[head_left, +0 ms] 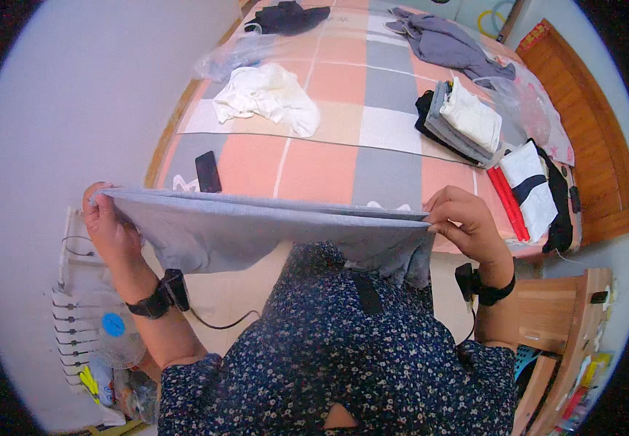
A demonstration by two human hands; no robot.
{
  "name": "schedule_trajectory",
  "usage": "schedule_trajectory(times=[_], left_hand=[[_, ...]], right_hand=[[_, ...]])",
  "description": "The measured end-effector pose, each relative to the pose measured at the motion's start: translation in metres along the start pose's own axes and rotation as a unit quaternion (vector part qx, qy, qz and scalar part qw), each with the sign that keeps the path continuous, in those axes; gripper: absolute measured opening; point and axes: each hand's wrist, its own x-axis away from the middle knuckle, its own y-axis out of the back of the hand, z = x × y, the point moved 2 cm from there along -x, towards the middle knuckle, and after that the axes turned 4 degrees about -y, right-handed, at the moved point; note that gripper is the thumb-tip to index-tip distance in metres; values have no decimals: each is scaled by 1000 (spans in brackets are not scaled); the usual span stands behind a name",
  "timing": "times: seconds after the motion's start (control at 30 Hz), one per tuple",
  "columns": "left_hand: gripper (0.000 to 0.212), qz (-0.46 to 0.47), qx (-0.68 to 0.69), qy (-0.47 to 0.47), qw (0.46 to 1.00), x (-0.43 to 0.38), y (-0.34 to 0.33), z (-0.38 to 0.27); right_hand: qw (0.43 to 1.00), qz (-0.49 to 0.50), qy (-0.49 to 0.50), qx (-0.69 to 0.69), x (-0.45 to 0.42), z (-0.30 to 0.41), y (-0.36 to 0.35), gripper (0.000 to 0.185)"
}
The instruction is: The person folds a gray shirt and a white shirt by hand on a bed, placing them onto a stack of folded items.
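A grey cloth garment [227,229] is stretched sideways in front of my body, above the near edge of the bed. At its left end, my left hand [111,220] pinches the upper edge between thumb and fingers. My right hand [462,223] grips the opposite end in the same way. The upper edge runs nearly straight between the hands, and the rest hangs down in loose folds. Just beyond the garment a black smartphone [208,171] lies on the checked bedsheet [320,169]. A crumpled white cloth [268,98] rests farther back.
Folded clothes [464,122] are stacked on the bed's right side, near a folded white, red and black pile [530,191]. Dark clothing [292,19] and a grey-purple garment [445,46] lie at the back. A fan [118,332] stands low left; a wooden cabinet [552,310] is at right.
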Motion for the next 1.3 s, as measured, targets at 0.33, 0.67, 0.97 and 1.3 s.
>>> schedule_trajectory(times=[0.33,0.67,0.97,1.3], left_hand=[[21,8,3,21,1000,7,16,9],[29,56,-7,86,995,9,20,20],[28,70,105,56,990,11,3,-1],[19,-33,14,146,989,7,20,23]], right_hand=[[999,-11,-34,12,3,1,-3,14],[997,-15,33,74,-3,0,-9,18],[992,-110,48,-31,-7,15,7,16],[987,-88,-61,119,-14,1,3,12]])
